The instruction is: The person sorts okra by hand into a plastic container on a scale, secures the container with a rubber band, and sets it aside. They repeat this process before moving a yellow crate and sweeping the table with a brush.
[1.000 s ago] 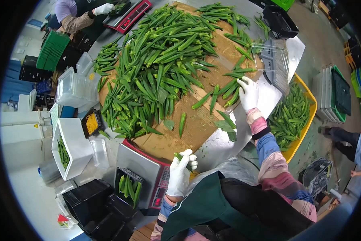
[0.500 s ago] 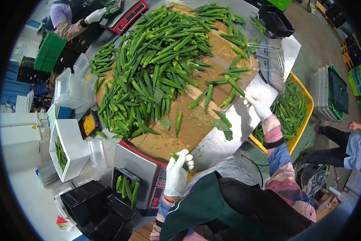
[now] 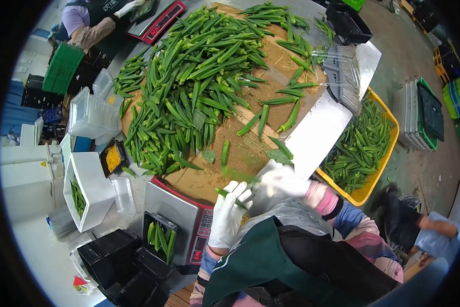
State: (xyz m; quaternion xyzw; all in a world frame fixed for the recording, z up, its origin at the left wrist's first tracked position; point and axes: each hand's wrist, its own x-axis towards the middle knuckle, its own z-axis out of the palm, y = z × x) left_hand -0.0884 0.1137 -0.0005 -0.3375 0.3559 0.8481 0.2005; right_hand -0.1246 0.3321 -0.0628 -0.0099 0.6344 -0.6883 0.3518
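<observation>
While my left grip [image 3: 227, 217] is closed around a pod [image 3: 221, 192], my right grip [image 3: 283, 182] (blurred on my feed) holds a second pod [image 3: 240, 175] near it, and the okra heap [image 3: 189, 87] lies on the cardboard [image 3: 245, 153].

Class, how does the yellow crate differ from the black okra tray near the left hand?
Colour: the crate is yellow, the tray black.
Size: the crate looks much larger than the tray.
Fill: the crate holds a heap of okra; the tray only a few pods.
Both are open-topped.
</observation>
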